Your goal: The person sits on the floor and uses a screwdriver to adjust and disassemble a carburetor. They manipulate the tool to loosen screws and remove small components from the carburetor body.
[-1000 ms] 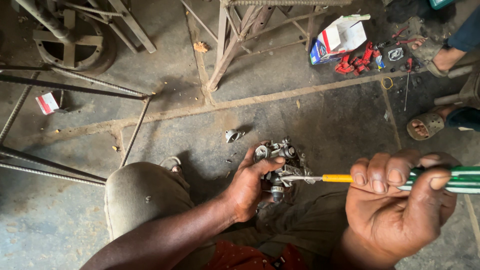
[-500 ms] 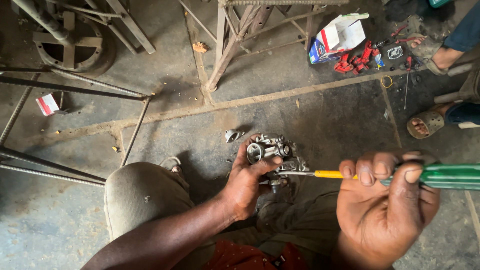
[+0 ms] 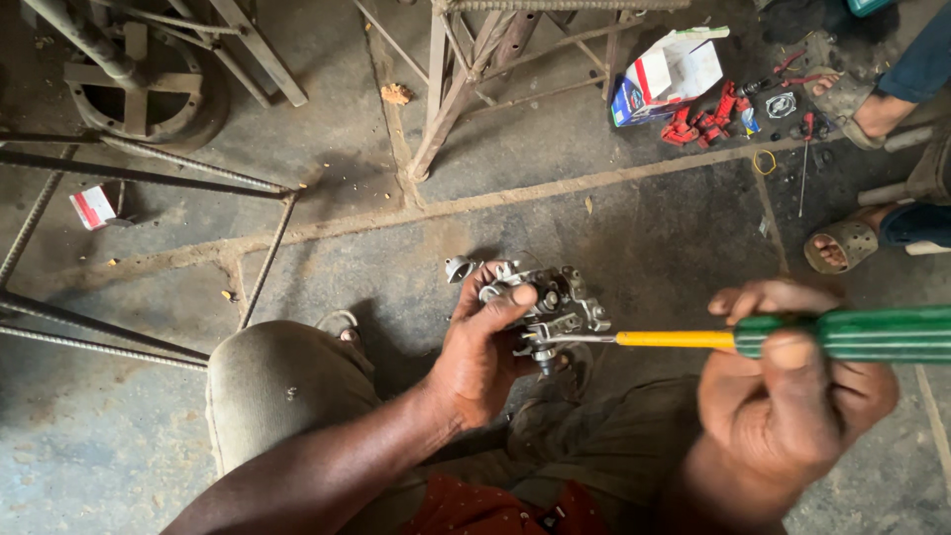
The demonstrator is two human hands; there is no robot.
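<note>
Right hand (image 3: 792, 406) is gripping the green screwdriver (image 3: 842, 335), its tip now lying lower against the carburettor (image 3: 555, 302), which the left hand (image 3: 480, 352) is clasping above the knees, over the floor (image 3: 644, 228); seating is looking closer than before.

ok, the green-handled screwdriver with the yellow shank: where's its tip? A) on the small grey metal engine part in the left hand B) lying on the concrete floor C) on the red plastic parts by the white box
A: the right hand holds the screwdriver level, its tip meeting the metal part gripped by the left hand.
</note>
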